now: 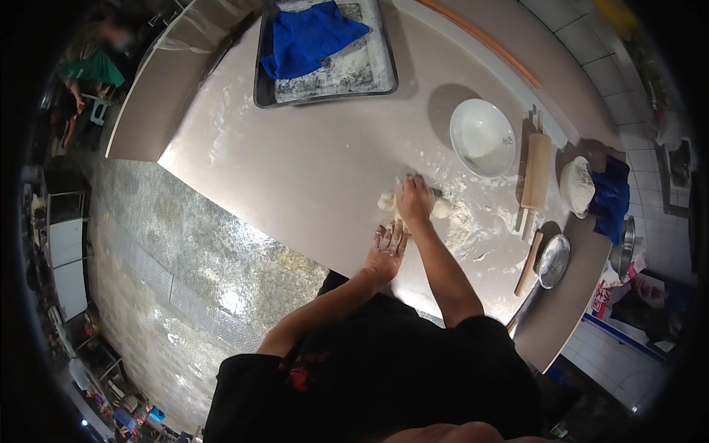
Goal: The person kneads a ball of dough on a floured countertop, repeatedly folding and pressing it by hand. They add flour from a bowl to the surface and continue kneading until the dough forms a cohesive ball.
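Over the floured worktop, my right hand is bent down with curled fingers, slightly blurred. A pale dough piece lies to its left and another dough piece to its right. A small dark edge shows beside its fingers; I cannot tell what it is or whether the hand grips it. My left hand is nearer my body, its flour-dusted fingers stretched out and slightly apart. Its fingertips reach close to the right wrist, by a bit of pale dough partly hidden there. Loose flour is scattered right of the dough.
Behind is a floury black tray with a blue cloth. To the right are a white bowl of flour, a wooden rolling pin, another flour bowl, a thin wooden stick and a metal dish. A person is far left.
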### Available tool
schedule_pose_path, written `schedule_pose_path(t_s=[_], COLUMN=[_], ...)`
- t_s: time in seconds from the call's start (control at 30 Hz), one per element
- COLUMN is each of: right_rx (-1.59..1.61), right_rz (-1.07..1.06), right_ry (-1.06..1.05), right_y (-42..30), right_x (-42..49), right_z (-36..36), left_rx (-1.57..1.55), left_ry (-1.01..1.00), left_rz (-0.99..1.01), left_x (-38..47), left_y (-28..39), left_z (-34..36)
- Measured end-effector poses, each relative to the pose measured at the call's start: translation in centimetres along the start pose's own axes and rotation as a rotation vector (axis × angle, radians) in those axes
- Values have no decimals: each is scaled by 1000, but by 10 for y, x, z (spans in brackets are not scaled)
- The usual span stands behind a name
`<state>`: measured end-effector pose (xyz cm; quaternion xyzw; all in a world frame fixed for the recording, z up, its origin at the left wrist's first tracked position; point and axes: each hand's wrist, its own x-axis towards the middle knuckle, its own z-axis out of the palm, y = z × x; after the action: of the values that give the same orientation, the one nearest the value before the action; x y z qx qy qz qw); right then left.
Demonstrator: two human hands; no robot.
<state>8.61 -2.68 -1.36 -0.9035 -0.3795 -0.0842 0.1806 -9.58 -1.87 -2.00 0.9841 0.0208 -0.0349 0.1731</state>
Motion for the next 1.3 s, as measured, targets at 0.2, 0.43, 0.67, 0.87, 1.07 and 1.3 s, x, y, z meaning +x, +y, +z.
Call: schedule_pose_path(t_s=[0.2, 0.43, 0.67, 0.87, 1.07, 1.3], right_rx=[-50, 175, 18, 125, 228, 230], right_rz=[-15, 27, 106, 164, 8, 265], right_ry=[82, -65, -12, -60, -97, -176], right_y=[15, 3, 13, 29, 52, 80], right_x=[69, -17, 28, 48, 13, 0], right_z=[22, -38, 11, 23, -43, -38], left_rx=[-4, -18, -55, -421, -101, -283], left_ry=[-33, -219, 38, 27, 258, 172], left_rz=[-54, -60, -62, -52, -171, -153], left_x=[16, 23, 10, 13, 74, 41], left_y=[2, 1, 2, -23, -59, -38], left_z=[-19, -27, -21, -47, -89, -33])
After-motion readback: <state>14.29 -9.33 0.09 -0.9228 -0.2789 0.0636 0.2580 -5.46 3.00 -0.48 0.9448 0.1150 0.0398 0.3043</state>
